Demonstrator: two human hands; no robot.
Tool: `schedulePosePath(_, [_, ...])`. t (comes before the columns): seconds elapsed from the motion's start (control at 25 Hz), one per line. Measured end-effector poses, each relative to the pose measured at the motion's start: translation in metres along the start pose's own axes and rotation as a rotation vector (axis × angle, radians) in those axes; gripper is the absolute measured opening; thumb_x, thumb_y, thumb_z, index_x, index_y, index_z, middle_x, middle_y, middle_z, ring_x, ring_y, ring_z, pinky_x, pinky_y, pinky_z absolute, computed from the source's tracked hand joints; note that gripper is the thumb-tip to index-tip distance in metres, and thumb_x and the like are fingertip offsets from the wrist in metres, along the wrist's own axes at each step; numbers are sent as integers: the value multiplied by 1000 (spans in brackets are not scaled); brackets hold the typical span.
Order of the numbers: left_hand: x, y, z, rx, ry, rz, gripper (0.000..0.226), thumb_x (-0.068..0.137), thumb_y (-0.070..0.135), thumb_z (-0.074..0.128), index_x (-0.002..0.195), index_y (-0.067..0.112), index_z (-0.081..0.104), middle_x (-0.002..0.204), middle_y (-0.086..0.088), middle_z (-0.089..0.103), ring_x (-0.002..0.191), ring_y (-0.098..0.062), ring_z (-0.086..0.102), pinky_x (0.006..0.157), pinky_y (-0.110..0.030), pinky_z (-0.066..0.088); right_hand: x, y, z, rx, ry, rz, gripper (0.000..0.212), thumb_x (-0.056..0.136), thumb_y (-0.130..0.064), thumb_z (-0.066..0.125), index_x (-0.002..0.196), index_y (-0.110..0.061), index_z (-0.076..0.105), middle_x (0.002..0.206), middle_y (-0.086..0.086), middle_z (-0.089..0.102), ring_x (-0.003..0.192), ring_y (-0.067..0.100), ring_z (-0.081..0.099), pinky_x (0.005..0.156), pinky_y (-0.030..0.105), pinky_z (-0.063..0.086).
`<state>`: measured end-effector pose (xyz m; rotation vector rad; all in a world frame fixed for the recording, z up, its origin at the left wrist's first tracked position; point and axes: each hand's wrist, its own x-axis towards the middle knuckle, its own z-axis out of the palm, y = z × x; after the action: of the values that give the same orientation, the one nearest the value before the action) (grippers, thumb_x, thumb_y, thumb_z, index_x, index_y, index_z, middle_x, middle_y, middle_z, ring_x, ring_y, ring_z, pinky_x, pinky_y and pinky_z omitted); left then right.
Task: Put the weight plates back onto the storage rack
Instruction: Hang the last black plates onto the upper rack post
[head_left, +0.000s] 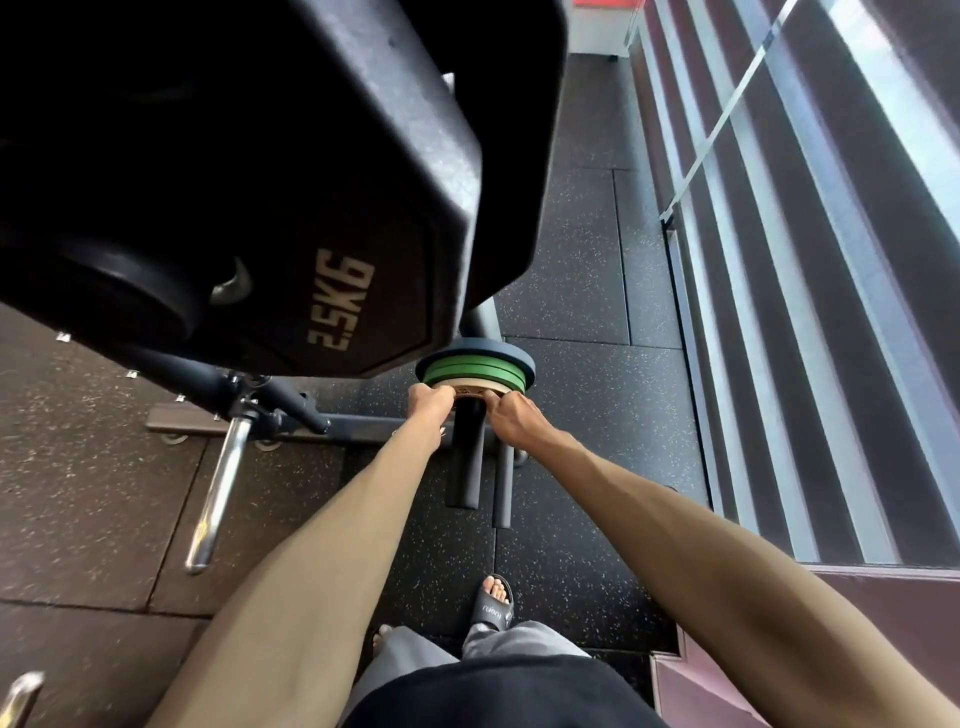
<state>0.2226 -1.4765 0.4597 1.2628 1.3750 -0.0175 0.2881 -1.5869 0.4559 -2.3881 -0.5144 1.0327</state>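
A small tan weight plate (471, 391) sits on a black peg (464, 467) of the storage rack, against green plates (483, 371) and a dark blue plate (478, 347) behind them. My left hand (428, 399) grips the tan plate's left edge. Its right edge is held by my right hand (511, 421), fingers curled round it. A big black 25 kg plate (249, 171) hangs on the rack's upper peg, close to the camera at top left.
A chrome peg (218, 493) sticks out from the rack's frame (291, 400) at left, and another chrome end (18, 696) shows at bottom left. Speckled rubber floor lies below. A glass wall with a rail (727, 114) runs along the right. My sandalled foot (493, 603) stands below the pegs.
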Motion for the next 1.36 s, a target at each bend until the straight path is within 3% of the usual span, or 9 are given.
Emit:
schedulePosePath(0.2, [5,11,-27,125,-5,69,40,87,15,56,124,-1,55,120,-13,65,105,-32,64,87,-38,53,-14,-16,-4,-150,24,0,44,103,-32,40,113,5,63,122,27,64,111,41,61,88,38,47])
schedulePosePath(0.32, [-11,19,-55,118,-6,161,27,90,13,50,110,0,63,104,-17,73,88,-32,72,62,-31,50,-43,-48,-1,-267,133,-57,41,96,-30,43,117,0,62,122,23,65,109,42,62,95,46,51])
schedulePosePath(0.6, [-84,23,-155,11,1,409,14,96,10,43,94,9,56,70,-9,64,53,-18,59,48,-24,41,-147,-145,34,-333,195,-308,34,100,-29,47,117,-3,61,120,22,67,109,41,64,80,38,47])
schedulePosePath(0.8, [-142,47,-247,-112,48,549,19,94,14,50,76,15,56,50,-2,61,28,-7,52,32,-15,40,-247,-222,52,-387,290,-529,31,101,-26,47,118,-3,61,122,20,67,113,38,63,86,39,49])
schedulePosePath(0.88, [-166,62,-280,-176,81,604,13,88,18,55,77,14,60,49,0,64,38,-13,60,43,-24,51,-277,-247,51,-431,331,-624,28,100,-22,47,115,-4,62,118,20,68,110,39,65,79,37,47])
schedulePosePath(1.0, [-209,90,-322,-198,195,753,19,73,24,59,81,9,69,81,-12,75,75,-28,73,72,-47,62,-326,-284,38,-467,416,-708,27,98,-23,49,112,-7,65,109,15,70,100,34,67,71,31,41])
schedulePosePath(1.16, [-287,127,-345,-245,242,996,14,89,6,57,80,7,68,73,-5,64,72,-23,61,51,-26,47,-388,-320,-6,-311,562,-903,26,97,-27,49,106,-12,69,96,8,72,87,29,67,71,35,52])
schedulePosePath(1.28, [-325,147,-332,-190,274,1206,24,96,15,51,98,-4,66,78,-8,63,79,-23,58,63,-29,47,-411,-327,-52,-133,815,-975,26,98,-27,46,95,-14,67,88,7,70,82,27,65,69,36,51])
schedulePosePath(1.36, [-329,152,-313,-89,217,1287,46,103,40,42,110,-1,62,86,-9,64,90,-27,61,73,-29,45,-409,-313,-81,-73,1002,-984,23,101,-23,44,100,-13,65,97,3,68,90,22,61,76,36,48])
